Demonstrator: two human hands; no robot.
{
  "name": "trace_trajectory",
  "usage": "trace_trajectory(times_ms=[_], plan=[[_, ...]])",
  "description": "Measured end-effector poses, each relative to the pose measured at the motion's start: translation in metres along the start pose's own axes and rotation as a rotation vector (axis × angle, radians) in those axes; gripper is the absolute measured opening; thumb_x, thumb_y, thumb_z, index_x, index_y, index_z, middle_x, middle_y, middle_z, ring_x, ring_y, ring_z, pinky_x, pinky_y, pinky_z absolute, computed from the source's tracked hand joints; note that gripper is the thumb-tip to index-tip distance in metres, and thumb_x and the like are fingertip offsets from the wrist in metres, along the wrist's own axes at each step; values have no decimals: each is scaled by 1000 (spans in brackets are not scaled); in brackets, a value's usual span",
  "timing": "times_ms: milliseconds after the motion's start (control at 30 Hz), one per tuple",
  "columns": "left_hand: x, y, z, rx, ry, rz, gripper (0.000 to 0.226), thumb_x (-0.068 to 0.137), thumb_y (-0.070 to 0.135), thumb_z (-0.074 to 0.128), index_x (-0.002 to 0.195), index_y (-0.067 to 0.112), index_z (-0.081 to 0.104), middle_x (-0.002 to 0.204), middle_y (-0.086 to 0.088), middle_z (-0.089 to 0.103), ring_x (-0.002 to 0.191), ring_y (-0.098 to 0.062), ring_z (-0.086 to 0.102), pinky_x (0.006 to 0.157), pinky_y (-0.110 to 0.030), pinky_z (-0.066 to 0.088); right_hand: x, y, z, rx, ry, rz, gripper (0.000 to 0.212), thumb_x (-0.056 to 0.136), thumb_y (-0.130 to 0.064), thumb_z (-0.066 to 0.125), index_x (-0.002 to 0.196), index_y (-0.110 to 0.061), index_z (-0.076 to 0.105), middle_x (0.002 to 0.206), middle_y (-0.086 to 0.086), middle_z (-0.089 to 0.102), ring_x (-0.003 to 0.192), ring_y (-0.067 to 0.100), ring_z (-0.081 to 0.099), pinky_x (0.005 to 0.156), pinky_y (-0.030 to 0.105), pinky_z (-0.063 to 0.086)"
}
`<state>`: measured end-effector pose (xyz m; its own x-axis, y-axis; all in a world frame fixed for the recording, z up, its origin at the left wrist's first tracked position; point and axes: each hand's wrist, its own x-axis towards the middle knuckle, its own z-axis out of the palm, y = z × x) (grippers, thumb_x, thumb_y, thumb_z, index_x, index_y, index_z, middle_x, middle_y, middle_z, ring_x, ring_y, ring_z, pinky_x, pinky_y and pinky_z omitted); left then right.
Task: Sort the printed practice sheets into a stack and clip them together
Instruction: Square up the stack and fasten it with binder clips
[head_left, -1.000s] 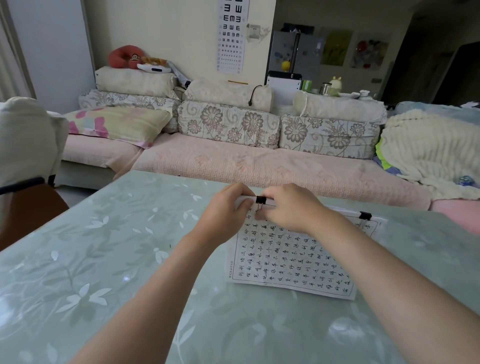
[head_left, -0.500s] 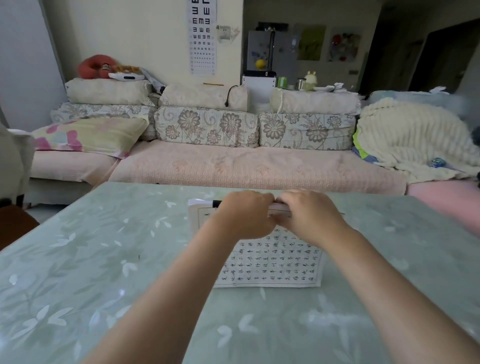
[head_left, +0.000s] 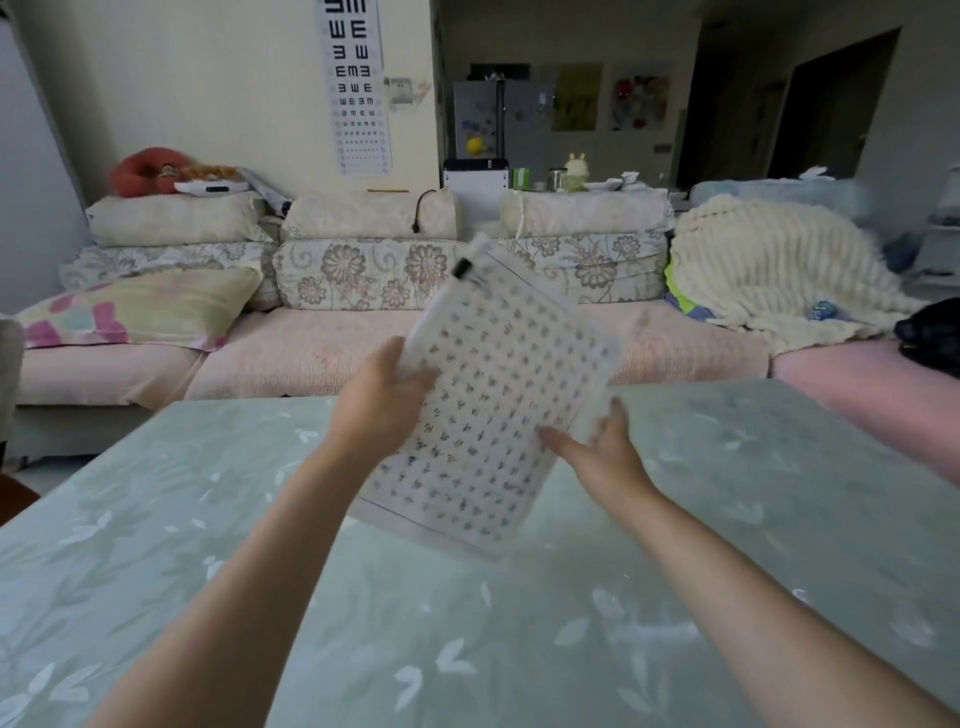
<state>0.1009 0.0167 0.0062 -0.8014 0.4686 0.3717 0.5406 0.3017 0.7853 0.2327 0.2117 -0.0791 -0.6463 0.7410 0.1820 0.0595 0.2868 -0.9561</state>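
Midair, tilted sheet stack (head_left: 498, 395) pinched by left hand (head_left: 376, 410), right hand (head_left: 605, 457) splayed loose at its edge

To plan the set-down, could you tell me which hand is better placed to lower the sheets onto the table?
Probably left: the left hand grips the sheets by one edge, while the right hand is open, fingers spread.
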Motion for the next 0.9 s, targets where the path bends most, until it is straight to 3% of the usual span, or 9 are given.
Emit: trace_trajectory(times_ms=[67, 133, 200, 333, 467, 567, 667, 800, 900], plan=[[-7, -2, 1, -318, -13, -193, 25, 94, 27, 60, 116, 16, 57, 93, -6, 72, 79, -32, 72, 66, -51, 61, 1, 1, 3, 230, -183, 146, 84, 75, -57, 72, 145, -25, 40, 142, -3, 56, 126, 17, 56, 109, 49, 41], [-13, -9, 6, -423, -39, -363, 27, 95, 24, 61, 118, 11, 56, 95, -10, 72, 77, -30, 73, 64, -45, 61, 1, -3, 5, 238, -187, 102, 41, 87, -46, 64, 123, -27, 61, 121, -6, 69, 115, 17, 63, 104, 48, 46], [-19, -18, 13, -423, -70, -469, 19, 96, 21, 58, 111, 9, 57, 92, -11, 71, 73, -27, 71, 56, -36, 58, 0, -7, 8, 119, -144, 64, 21, 96, -33, 58, 115, -24, 61, 115, -4, 69, 110, 18, 63, 98, 42, 49], [-20, -60, 36, -238, -188, -595, 11, 93, 8, 46, 84, 5, 52, 83, -13, 55, 72, -25, 56, 63, -35, 48, 1, 10, 16, -117, -169, 188, 40, 100, -29, 51, 135, -10, 46, 136, 4, 54, 122, 23, 52, 99, 38, 43], [-23, -98, 57, -56, -340, -671, 5, 87, 3, 49, 85, 6, 51, 86, -14, 53, 76, -24, 55, 67, -35, 50, -2, 29, 22, -305, -213, 311, 53, 103, -24, 47, 147, -2, 29, 145, 10, 42, 130, 29, 45, 95, 33, 41], [-30, -117, 68, 82, -441, -651, 5, 91, 1, 53, 90, 5, 57, 85, -9, 59, 74, -21, 59, 69, -29, 56, -7, 45, 24, -450, -242, 376, 40, 100, -18, 50, 135, -1, 44, 128, 12, 57, 115, 28, 59, 91, 36, 50], [-35, -131, 75, 219, -412, -588, 3, 82, 5, 60, 85, 5, 59, 78, -7, 54, 70, -22, 54, 62, -27, 47, -6, 55, 25, -544, -293, 427, 17, 87, -15, 56, 98, -4, 62, 91, 5, 62, 82, 21, 59, 71, 27, 47], [-37, -125, 78, 309, -360, -510, 14, 84, 14, 62, 77, 12, 50, 81, -5, 54, 74, -24, 58, 65, -28, 49, -8, 50, 27, -801, -320, 412, 35, 81, -33, 60, 109, -12, 62, 115, 7, 61, 113, 25, 55, 93, 30, 48], [-37, -123, 76, 296, -376, -504, 17, 87, 23, 60, 89, 5, 60, 84, -6, 60, 76, -24, 59, 71, -28, 50, -8, 60, 28, -747, -337, 452, 51, 67, -40, 60, 111, -15, 61, 121, 10, 59, 110, 28, 59, 88, 32, 50]])
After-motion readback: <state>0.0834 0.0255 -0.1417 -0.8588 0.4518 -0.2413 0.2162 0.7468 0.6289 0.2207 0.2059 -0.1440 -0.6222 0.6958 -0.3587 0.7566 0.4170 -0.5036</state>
